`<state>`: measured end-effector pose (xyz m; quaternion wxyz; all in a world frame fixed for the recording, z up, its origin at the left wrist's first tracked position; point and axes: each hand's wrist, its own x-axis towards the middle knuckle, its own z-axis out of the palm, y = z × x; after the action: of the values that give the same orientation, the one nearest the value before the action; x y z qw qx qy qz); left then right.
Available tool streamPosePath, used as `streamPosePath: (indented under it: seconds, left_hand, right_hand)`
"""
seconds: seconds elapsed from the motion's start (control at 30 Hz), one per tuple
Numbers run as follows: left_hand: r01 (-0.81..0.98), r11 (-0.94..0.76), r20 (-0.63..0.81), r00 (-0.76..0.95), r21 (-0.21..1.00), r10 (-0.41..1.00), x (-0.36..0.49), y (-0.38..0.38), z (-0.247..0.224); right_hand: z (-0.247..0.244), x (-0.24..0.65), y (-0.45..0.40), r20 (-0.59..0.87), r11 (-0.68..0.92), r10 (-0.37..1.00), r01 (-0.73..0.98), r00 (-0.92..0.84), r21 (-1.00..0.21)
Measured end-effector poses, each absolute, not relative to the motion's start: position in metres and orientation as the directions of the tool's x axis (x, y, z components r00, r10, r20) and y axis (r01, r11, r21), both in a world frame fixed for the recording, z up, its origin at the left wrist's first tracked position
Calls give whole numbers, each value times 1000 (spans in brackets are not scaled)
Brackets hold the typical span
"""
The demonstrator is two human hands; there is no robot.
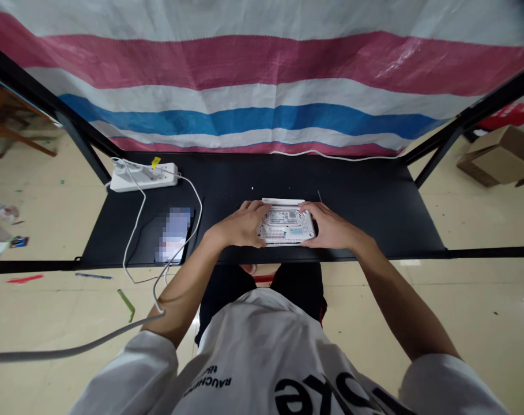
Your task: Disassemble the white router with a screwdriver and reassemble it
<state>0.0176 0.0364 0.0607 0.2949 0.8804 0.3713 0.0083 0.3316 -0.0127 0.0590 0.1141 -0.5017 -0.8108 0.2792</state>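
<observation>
A white router-like box lies on the black table near its front edge, its vented, labelled underside facing up. My left hand grips the box's left side, with the thumb at the near corner and the fingers at the far one. On the opposite side, my right hand holds the right edge in the same way. A white strip shows along the far side of the box; whether it is a separate part I cannot tell.
A white power strip with plugged-in cables sits at the table's back left. Nearer lies a phone, with a white cable looping around it. A striped tarp hangs behind the black table. A cardboard box stands on the floor at right.
</observation>
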Motion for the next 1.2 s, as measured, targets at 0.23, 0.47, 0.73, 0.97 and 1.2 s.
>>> streamPosePath:
  seconds: [0.23,0.47,0.73,0.97,1.2]
  left_hand:
    - [656,-552,-184,714,515,676,18,31,65]
    - [619,-535,-134,716,575,685,15,31,67]
    - [490,-632,62,759,600,648,19,38,67]
    - [551,-589,209,601,591,771,37,39,74]
    - [475,-547,308,491,689,815,43,59,76]
  right_hand:
    - [65,327,-12,-37,422,857,740,-515,-523]
    - [68,335,-10,-15,369,877,694,-479,-618]
    - [51,347,-4,6,276,894,542,-447,-793]
    - [42,338,-2,-15,76,980,441,-200,-894]
    - [30,329,5,65,41,997,486,34,-873]
